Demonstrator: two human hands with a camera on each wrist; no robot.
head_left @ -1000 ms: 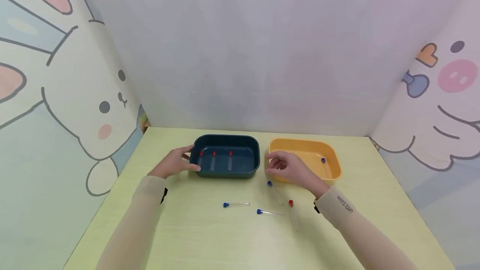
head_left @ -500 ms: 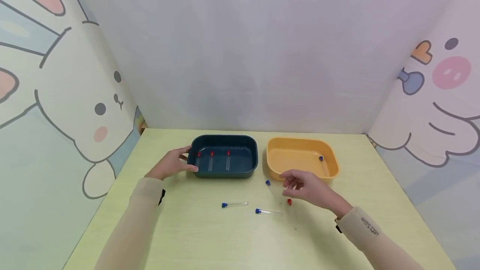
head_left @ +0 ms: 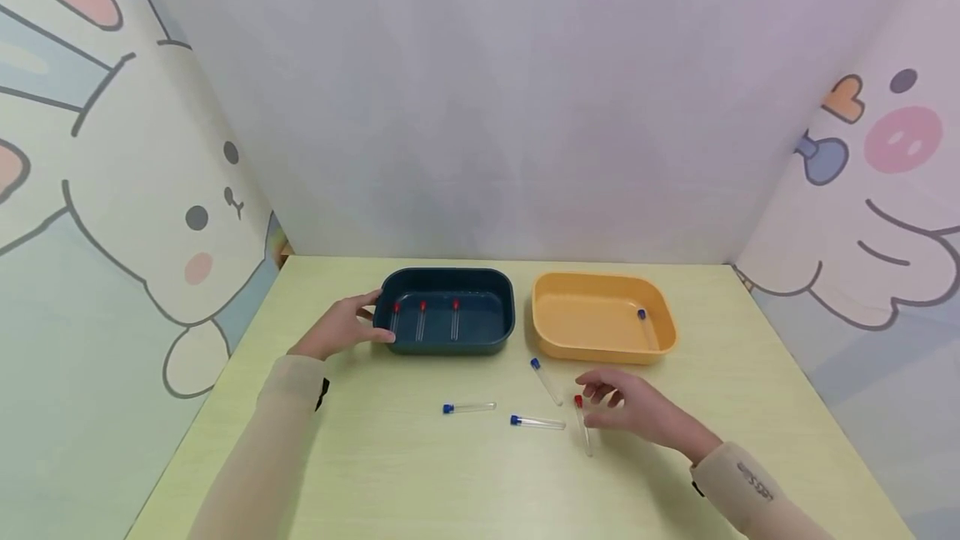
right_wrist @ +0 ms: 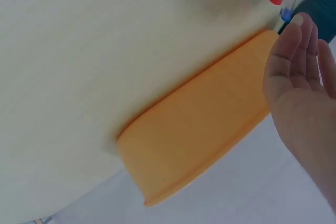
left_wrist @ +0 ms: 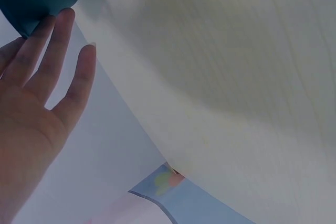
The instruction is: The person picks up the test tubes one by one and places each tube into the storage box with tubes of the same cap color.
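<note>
While the spread left hand (head_left: pixel 341 330) touches a tray (head_left: pixel 450 348), the right hand (head_left: pixel 637 410) gapes by tubes (head_left: pixel 581 413), sleeve-print (head_left: pixel 754 482) illegible.

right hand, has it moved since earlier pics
Yes, nearer and to the right: the right hand was at the left end of the yellow tray and is now in front of it.

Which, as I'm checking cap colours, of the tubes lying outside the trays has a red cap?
The tube nearest the right hand; the other three loose tubes are all blue-capped.
</note>
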